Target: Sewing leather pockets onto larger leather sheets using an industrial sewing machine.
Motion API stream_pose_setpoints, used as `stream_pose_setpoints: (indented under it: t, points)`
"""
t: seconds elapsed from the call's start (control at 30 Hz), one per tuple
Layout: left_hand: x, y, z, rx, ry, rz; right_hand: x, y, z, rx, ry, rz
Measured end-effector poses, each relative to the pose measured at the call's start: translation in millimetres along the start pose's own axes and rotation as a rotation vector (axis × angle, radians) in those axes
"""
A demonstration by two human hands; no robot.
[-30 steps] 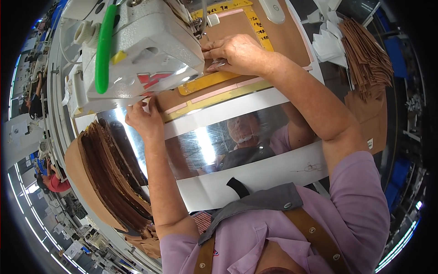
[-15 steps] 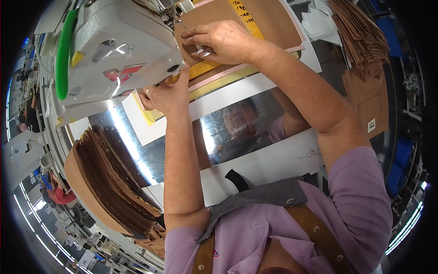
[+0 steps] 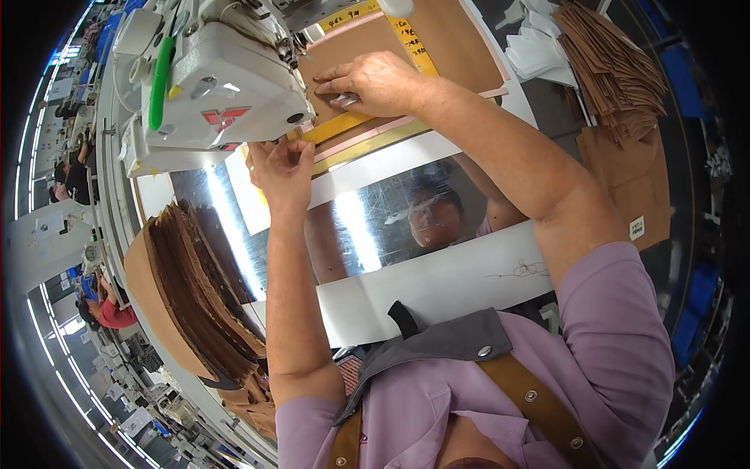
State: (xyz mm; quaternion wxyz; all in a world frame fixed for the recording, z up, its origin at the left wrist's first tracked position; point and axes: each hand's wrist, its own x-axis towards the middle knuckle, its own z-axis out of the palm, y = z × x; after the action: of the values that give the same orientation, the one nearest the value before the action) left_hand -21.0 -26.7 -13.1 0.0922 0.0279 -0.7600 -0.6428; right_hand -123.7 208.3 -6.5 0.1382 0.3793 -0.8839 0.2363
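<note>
The right hand [image 3: 381, 84] reaches over a flat brown sheet [image 3: 344, 56] lying within a yellow frame with black handwriting [image 3: 337, 126], its fingers bent low and a small shiny object [image 3: 344, 100] showing among them, though whether they grip it I cannot tell. Beside the white sewing machine head [image 3: 254, 102] with a long green bar [image 3: 161, 84], the left hand [image 3: 281, 173] is at the frame's lower left end, thumb and fingers curled toward each other; whether they pinch anything is unclear.
</note>
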Motion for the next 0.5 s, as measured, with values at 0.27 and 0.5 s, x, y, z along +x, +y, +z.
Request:
stream_pose_setpoints:
  t: [0.27,0.5]
  points:
    - [-26,47,-39,1.494,0.001,0.193,13,0,-12,0.006,-0.099,-0.082]
    - [-34,49,-3,1.208,-0.046,0.392,30,22,-11,0.062,-0.068,-0.267]
